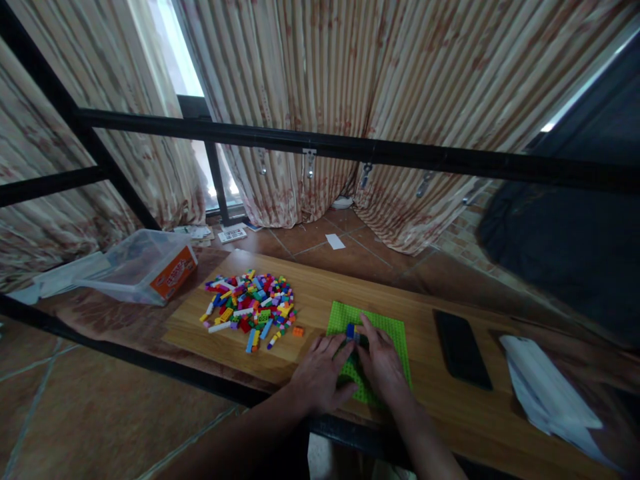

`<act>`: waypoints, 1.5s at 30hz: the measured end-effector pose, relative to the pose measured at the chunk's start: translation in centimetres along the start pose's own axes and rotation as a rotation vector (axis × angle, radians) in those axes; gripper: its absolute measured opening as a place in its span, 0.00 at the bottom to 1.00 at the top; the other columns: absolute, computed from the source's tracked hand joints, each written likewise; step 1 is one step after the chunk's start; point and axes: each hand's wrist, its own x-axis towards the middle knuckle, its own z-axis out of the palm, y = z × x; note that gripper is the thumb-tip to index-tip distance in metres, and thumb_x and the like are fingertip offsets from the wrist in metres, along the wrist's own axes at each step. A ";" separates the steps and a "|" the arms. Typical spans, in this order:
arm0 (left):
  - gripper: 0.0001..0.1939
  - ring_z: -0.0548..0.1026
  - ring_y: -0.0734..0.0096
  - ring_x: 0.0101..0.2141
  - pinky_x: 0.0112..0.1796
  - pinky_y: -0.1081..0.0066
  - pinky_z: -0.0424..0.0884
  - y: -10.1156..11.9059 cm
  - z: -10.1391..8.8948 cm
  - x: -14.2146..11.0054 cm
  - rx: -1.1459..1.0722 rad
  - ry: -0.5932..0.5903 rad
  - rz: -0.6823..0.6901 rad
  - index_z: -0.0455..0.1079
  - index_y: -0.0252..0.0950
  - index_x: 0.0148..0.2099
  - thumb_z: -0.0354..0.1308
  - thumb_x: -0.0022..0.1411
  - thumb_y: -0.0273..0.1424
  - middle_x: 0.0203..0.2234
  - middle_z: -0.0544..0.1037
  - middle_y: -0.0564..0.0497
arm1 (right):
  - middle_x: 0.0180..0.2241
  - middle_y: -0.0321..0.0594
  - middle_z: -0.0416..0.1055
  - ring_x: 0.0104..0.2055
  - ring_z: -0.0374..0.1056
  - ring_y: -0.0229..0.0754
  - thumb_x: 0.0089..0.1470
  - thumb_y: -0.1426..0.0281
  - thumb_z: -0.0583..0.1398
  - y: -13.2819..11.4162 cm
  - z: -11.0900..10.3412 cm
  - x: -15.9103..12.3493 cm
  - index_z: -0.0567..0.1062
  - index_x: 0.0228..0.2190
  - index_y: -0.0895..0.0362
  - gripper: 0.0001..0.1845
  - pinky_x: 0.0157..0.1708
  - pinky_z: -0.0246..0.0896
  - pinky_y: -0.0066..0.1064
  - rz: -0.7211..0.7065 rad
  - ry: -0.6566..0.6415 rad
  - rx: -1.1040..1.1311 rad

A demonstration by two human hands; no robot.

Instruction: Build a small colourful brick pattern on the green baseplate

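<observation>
A bright green studded baseplate (400, 350) lies on the wooden board, partly covered by both hands. Over its middle sits a small dark blue toy brick (351, 330), with a lighter, yellowish piece (357, 329) beside it. My left hand (323, 373) comes in from the left with fingers stretched toward the blue brick and thumb apart; the fingertips look to be touching it. My right hand (383, 363) closes its fingers about the bricks from the right, index finger raised. How the bricks sit on the plate is hidden by the fingers.
A heap of mixed coloured bricks (250, 303) covers the board's left side, with an orange brick (298, 331) apart from it. Farther left stands a clear plastic box (135, 267). On the right lie a black phone (463, 350) and a white packet (550, 383). A black rail (330, 143) crosses ahead.
</observation>
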 end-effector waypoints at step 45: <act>0.27 0.60 0.56 0.59 0.57 0.54 0.58 1.5 0.8 0.9 0.234 0.009 -0.080 0.54 0.37 0.63 0.49 0.63 0.38 0.59 0.64 0.43 | 0.56 0.48 0.64 0.58 0.59 0.46 0.62 0.62 0.46 0.7 -0.8 -2.4 0.64 0.56 0.56 0.25 0.57 0.56 0.44 0.163 0.156 0.068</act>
